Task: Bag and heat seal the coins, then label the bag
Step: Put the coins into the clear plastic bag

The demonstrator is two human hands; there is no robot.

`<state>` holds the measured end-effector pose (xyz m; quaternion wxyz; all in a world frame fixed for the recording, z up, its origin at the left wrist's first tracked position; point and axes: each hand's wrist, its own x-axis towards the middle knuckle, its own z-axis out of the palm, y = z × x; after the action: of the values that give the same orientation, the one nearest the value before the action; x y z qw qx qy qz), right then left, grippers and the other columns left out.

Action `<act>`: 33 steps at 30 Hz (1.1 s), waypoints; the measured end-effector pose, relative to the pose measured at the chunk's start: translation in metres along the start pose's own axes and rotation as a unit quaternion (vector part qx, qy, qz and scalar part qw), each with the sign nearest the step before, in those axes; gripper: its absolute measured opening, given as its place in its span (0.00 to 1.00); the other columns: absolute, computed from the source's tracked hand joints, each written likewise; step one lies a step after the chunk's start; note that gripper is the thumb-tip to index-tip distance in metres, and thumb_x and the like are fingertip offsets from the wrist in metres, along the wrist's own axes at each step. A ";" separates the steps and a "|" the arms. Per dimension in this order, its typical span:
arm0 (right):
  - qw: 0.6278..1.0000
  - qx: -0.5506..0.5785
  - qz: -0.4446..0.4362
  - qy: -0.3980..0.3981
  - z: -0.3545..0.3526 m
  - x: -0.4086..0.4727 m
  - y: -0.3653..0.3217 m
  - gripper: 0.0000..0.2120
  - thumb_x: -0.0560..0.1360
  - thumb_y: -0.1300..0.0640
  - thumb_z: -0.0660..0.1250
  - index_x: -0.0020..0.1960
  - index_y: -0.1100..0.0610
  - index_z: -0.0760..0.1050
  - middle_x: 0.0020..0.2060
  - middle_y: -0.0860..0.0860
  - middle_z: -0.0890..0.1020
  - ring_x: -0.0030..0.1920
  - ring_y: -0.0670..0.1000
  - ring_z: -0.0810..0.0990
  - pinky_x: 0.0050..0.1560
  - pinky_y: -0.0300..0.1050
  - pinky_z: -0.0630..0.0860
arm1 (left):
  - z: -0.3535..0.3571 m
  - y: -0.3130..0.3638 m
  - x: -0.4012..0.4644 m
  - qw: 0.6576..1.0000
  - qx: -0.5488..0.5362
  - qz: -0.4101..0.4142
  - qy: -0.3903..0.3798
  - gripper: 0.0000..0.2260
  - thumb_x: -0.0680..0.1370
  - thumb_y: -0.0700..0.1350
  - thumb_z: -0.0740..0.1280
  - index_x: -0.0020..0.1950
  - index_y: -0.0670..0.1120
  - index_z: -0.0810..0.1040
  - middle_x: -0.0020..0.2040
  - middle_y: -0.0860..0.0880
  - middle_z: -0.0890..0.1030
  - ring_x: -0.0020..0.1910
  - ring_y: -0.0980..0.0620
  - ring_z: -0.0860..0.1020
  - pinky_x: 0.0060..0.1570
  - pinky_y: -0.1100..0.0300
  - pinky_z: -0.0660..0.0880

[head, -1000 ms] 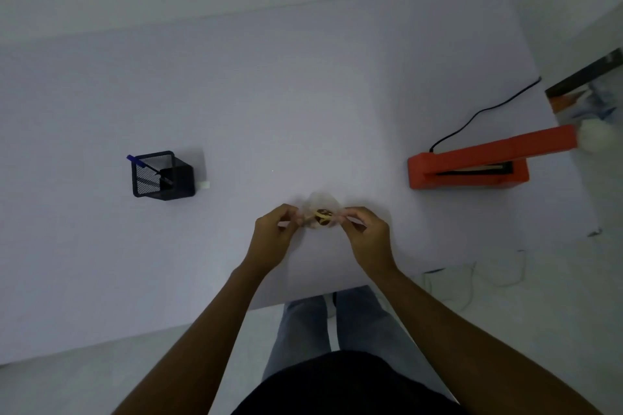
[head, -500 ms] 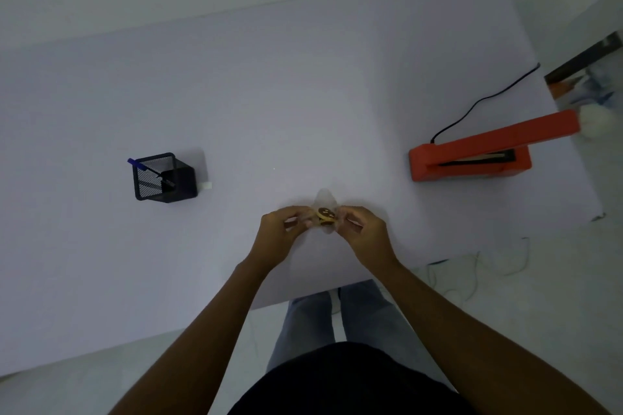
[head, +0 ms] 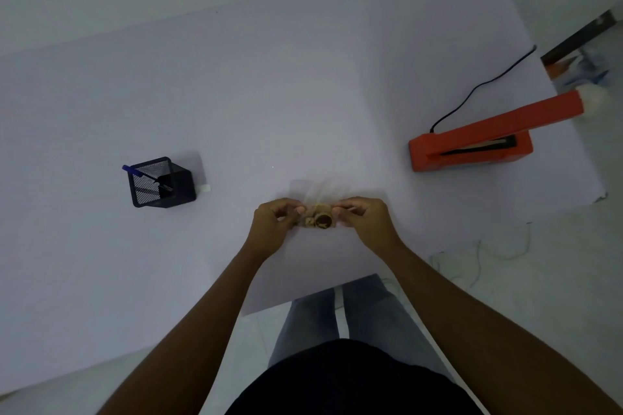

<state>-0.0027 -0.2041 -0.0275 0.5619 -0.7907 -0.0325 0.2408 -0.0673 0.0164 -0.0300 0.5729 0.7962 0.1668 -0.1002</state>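
A small clear plastic bag (head: 318,194) with yellowish coins (head: 320,221) inside is held just above the white table (head: 269,94), near its front edge. My left hand (head: 274,224) pinches the bag's left side and my right hand (head: 365,221) pinches its right side. The bag's upper part stands up behind my fingers and looks blurred. An orange heat sealer (head: 472,141) sits at the right of the table with its arm raised. A black mesh pen holder (head: 161,182) with a blue pen (head: 135,172) stands at the left, a small white label (head: 205,188) beside it.
The sealer's black cord (head: 478,87) runs to the table's back right edge. Thin cables (head: 478,256) lie on the floor to the right. My legs (head: 337,310) are below the table's front edge. A shelf with clutter (head: 580,54) is at far right.
Both hands have stayed together on the bag. The coins have settled lower between my fingers and the bag's top now stands up behind them.
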 end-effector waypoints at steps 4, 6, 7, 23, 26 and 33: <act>0.999 0.007 0.032 0.010 0.001 0.004 0.004 0.07 0.74 0.62 0.74 0.51 0.64 0.85 0.42 0.58 0.87 0.43 0.56 0.86 0.46 0.48 0.85 | -0.004 0.000 0.001 1.000 -0.006 -0.013 -0.001 0.07 0.78 0.42 0.69 0.52 0.43 0.85 0.44 0.49 0.85 0.41 0.56 0.82 0.44 0.61 0.81; 0.999 0.001 0.046 0.008 0.001 0.006 0.007 0.08 0.75 0.61 0.74 0.51 0.64 0.84 0.42 0.58 0.87 0.42 0.57 0.86 0.46 0.50 0.85 | -0.005 -0.001 0.004 1.000 -0.012 -0.029 -0.001 0.06 0.78 0.43 0.70 0.51 0.43 0.86 0.44 0.48 0.86 0.41 0.55 0.83 0.44 0.59 0.82; 0.998 0.002 0.054 0.006 0.000 0.006 0.008 0.08 0.75 0.61 0.74 0.51 0.64 0.84 0.42 0.59 0.87 0.42 0.57 0.86 0.46 0.51 0.85 | -0.006 -0.001 0.005 0.999 -0.011 -0.035 -0.001 0.06 0.78 0.44 0.70 0.50 0.44 0.86 0.43 0.49 0.86 0.41 0.55 0.83 0.44 0.59 0.82; 0.967 0.093 0.237 -0.017 -0.006 0.008 0.008 0.07 0.75 0.59 0.74 0.51 0.61 0.84 0.41 0.59 0.87 0.38 0.62 0.87 0.43 0.61 0.84 | 0.003 0.000 0.015 0.992 -0.031 -0.124 0.001 0.07 0.78 0.44 0.70 0.47 0.43 0.86 0.33 0.42 0.83 0.27 0.49 0.78 0.32 0.50 0.80; 0.959 0.093 0.267 -0.026 -0.008 0.012 0.001 0.08 0.76 0.57 0.73 0.51 0.61 0.84 0.40 0.57 0.88 0.38 0.60 0.87 0.43 0.61 0.84 | 0.004 0.005 0.018 0.993 0.025 -0.117 0.018 0.08 0.78 0.48 0.70 0.45 0.46 0.87 0.34 0.49 0.84 0.30 0.53 0.80 0.35 0.57 0.79; 0.947 0.083 0.306 -0.047 -0.011 0.020 -0.008 0.10 0.73 0.54 0.76 0.48 0.61 0.84 0.39 0.60 0.87 0.39 0.62 0.87 0.42 0.58 0.85 | 0.010 0.022 0.022 0.974 0.110 -0.176 0.089 0.06 0.74 0.50 0.73 0.45 0.50 0.87 0.36 0.55 0.83 0.37 0.58 0.79 0.37 0.65 0.72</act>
<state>0.0218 -0.2047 -0.0244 0.5229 -0.7010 0.2048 0.4395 -0.0383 0.0044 -0.0216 0.4377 0.8184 0.3425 -0.1466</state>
